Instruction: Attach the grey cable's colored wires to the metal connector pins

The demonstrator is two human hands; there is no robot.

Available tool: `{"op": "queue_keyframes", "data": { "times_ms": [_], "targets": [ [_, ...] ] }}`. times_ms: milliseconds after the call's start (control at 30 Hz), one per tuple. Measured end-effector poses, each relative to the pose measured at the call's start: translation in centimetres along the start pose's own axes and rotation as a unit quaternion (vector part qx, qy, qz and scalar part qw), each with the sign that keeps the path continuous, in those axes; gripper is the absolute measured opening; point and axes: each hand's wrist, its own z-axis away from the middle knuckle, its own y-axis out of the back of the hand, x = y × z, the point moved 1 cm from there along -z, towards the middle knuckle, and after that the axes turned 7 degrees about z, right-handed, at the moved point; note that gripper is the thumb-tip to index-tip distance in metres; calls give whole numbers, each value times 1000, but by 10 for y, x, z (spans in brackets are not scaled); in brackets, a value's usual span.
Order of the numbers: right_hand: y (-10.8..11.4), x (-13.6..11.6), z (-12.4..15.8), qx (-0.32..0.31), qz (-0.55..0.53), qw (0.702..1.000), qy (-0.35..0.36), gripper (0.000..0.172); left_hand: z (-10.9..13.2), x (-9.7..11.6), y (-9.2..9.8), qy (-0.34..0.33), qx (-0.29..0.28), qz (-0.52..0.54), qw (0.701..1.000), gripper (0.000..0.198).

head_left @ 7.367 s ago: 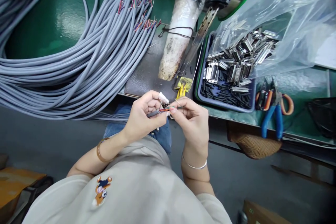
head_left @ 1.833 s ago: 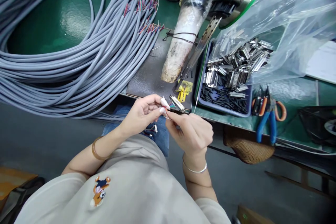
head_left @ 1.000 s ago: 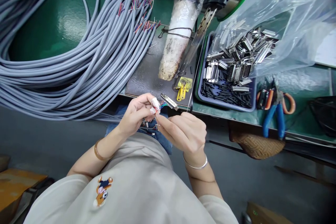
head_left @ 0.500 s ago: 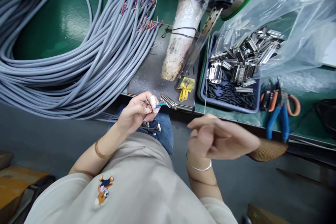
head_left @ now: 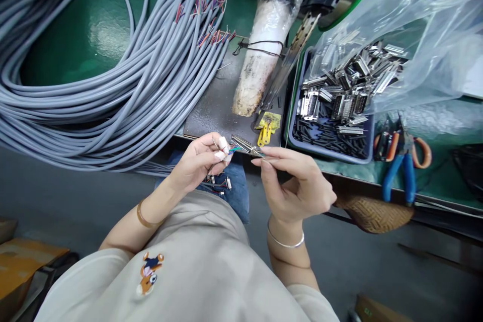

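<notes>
My left hand is closed around the end of a grey cable, its coloured wires running into a small metal connector. A white wrap covers one fingertip. My right hand pinches the right end of that connector between thumb and forefinger. Both hands are held just in front of the bench edge, above my lap, where a few more small connectors lie on my jeans.
A large bundle of grey cables with stripped coloured ends covers the left of the green bench. A blue tray holds metal connectors and black sleeves under a clear plastic bag. Blue and orange pliers lie right. A wrapped tool rests on a dark mat.
My right hand swung out to the right, away from the connector, then came back and now pinches its right end. My left hand has kept hold of the cable end.
</notes>
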Motion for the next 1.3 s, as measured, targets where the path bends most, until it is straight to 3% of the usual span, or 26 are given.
{"op": "queue_keyframes", "data": {
  "times_ms": [167, 300, 600, 900, 1300],
  "targets": [
    [-6, 1, -3, -50, -40, 997, -53, 17, 0, -5, -3, -13, 35, -72, 997, 36],
    [-9, 4, 0, -46, -55, 994, -77, 17, -2, -7, -7, -34, 59, -93, 993, 40],
    [-13, 9, 3, -50, -22, 997, -61, 14, -3, -9, -16, -106, 102, -175, 973, 28],
    [-16, 10, 0, -45, -22, 997, -55, 17, -14, -11, -28, -220, 153, -226, 937, 16],
    [-18, 15, -9, -25, -25, 998, -47, 18, -22, -4, -33, -243, 147, -273, 919, 12]
  ]
}}
